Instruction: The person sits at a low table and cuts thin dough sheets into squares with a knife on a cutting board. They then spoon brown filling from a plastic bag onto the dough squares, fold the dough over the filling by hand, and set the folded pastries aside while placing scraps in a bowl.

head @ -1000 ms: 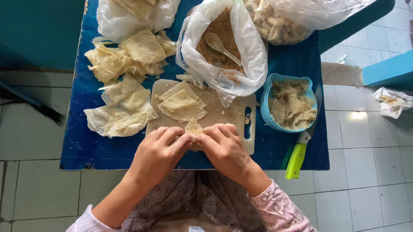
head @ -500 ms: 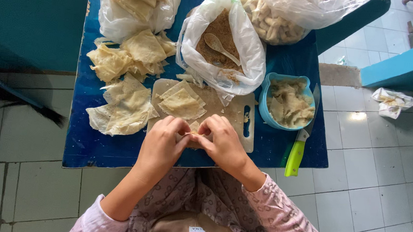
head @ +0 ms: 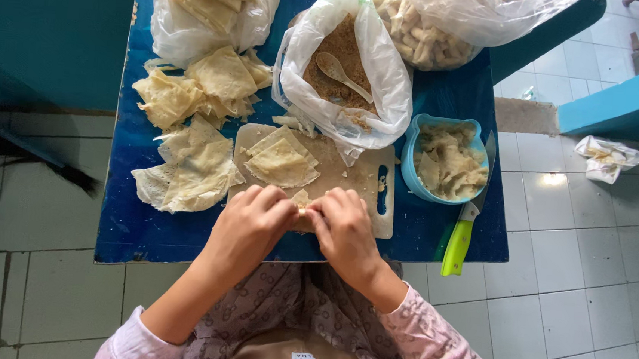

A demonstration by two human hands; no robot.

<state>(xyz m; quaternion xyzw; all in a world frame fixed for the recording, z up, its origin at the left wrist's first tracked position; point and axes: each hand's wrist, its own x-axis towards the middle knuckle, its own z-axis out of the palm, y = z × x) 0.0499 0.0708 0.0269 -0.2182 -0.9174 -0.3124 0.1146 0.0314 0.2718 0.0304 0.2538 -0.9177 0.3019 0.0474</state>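
Note:
My left hand [head: 253, 223] and my right hand [head: 344, 230] meet over the near edge of a pale cutting board [head: 368, 179]. Both pinch a small folded piece of pale wrapper [head: 302, 199], mostly hidden by the fingers. Just beyond my hands, a short stack of triangular wrappers [head: 282, 162] lies on the board. Behind the board stands an open plastic bag of brown crumbly filling [head: 343, 61] with a spoon [head: 338, 72] in it.
The blue table [head: 144, 227] also holds loose wrappers [head: 193, 163] at left, a bag of wrappers [head: 211, 7] at back left, a bag of pale rolled pieces [head: 427, 30] at back right, a blue bowl [head: 411, 160] of scraps and a green-handled knife [head: 461, 238]. Tiled floor surrounds it.
My hands have drawn closer together and shifted slightly over the board's near edge, fingers working the small wrapper piece. Nothing else on the table has moved.

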